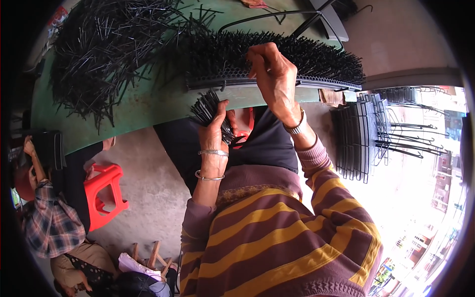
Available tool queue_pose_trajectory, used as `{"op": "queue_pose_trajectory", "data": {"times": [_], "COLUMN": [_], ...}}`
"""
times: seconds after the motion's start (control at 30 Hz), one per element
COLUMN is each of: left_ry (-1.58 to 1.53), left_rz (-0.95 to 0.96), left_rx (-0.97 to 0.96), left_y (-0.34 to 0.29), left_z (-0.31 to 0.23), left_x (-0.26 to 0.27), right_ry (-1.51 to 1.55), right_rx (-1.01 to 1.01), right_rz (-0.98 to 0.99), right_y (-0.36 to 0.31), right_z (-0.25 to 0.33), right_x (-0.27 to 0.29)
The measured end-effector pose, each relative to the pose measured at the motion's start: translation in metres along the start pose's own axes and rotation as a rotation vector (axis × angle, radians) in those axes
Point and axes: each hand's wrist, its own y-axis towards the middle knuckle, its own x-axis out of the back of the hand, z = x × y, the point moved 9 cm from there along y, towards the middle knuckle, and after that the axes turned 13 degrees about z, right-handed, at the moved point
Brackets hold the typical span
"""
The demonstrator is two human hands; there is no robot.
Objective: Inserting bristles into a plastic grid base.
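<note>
A bundle of thin black sticks (204, 107) is gripped in my left hand (213, 134), just off the near edge of the green table (133, 106). My right hand (278, 81) is over a black perforated rack (309, 83), with thumb and fingers pinched together at its upright sticks. Whatever lies between those fingertips is too small to make out. Black sticks (213, 52) stand densely across the rack. On the table to the left spreads a big loose heap of similar black sticks (106, 57).
A bent black metal frame (269, 16) rises behind the rack. To the right, several black mesh racks (363, 133) with long hooks are stacked. A red plastic stool (105, 195) stands on the floor at left, near a person in a plaid shirt (52, 222).
</note>
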Motion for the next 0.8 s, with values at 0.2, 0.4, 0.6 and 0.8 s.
{"op": "queue_pose_trajectory", "data": {"times": [0.2,0.4,0.6,0.8], "left_ry": [0.024,-0.005,-0.023,-0.028], "left_rz": [0.105,0.106,0.135,0.161], "left_rx": [-0.053,-0.003,0.041,0.048], "left_y": [-0.001,-0.001,-0.001,-0.002], "left_z": [-0.006,-0.001,0.009,0.011], "left_x": [-0.013,-0.012,-0.011,-0.012], "right_ry": [-0.049,-0.037,-0.007,0.031], "right_rx": [0.016,0.008,-0.001,-0.017], "right_rz": [0.014,0.012,0.024,0.040], "right_y": [0.005,0.003,0.001,-0.001], "right_z": [-0.012,-0.014,-0.012,-0.017], "right_x": [-0.007,-0.007,-0.007,-0.009]}}
